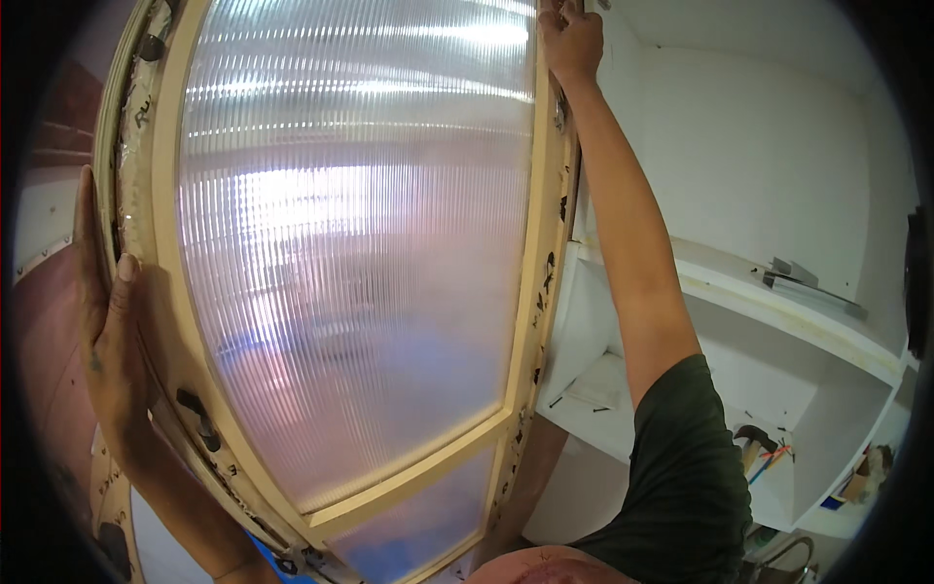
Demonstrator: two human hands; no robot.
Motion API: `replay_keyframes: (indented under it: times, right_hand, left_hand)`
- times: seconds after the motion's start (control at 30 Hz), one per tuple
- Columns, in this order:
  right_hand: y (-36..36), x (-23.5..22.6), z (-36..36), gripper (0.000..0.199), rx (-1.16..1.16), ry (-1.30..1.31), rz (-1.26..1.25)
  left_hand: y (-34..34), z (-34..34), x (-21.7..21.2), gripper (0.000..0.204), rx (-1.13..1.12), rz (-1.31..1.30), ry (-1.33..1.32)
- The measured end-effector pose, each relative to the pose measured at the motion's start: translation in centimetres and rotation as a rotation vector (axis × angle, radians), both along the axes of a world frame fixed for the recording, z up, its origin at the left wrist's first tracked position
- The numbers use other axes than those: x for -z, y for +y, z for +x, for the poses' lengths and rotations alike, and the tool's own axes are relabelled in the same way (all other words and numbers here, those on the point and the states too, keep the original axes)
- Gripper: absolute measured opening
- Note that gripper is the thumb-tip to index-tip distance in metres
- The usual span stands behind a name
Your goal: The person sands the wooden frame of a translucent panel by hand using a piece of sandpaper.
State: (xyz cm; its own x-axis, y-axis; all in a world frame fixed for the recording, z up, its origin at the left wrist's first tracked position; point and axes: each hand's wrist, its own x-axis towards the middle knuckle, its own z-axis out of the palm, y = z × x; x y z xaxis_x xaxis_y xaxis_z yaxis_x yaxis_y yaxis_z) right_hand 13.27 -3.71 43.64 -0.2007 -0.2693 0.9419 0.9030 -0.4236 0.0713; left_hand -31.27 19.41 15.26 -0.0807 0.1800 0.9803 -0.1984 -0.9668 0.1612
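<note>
A tall door panel [292, 503] stands upright before me, its pale yellow frame holding sheets of translucent ribbed glazing [350, 263]. Dark marks and torn wrapping run along both side edges of the frame. My left hand [112, 341] is on the left edge, thumb on the near side and fingers stretched along the outer side. High up at the right edge, my right hand [574, 41] is closed around the frame with curled fingers. Its fingertips are partly hidden at the picture's top.
To the right is a white open shelf unit [730, 277] with grey metal pieces [803, 287] on top. A hammer [754, 438] and several thin coloured sticks [771, 459] lie inside it. Further right sits a small brown box [856, 485]. A reddish surface [49, 341] is at the left.
</note>
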Motion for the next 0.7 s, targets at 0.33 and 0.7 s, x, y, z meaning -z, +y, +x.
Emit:
replay_keyframes:
  times: [0.33, 0.7]
  right_hand:
    - [-0.8, -3.7, -0.2, 0.047, -0.008, -0.044, -0.045]
    - [0.6, -8.1, -1.8, 0.044, -0.192, 0.209, 0.036]
  left_hand:
    - [0.9, 1.3, 0.2, 0.067, 0.043, 0.002, 0.008]
    - [0.2, -1.0, 0.1, 0.072, 0.032, 0.021, 0.016]
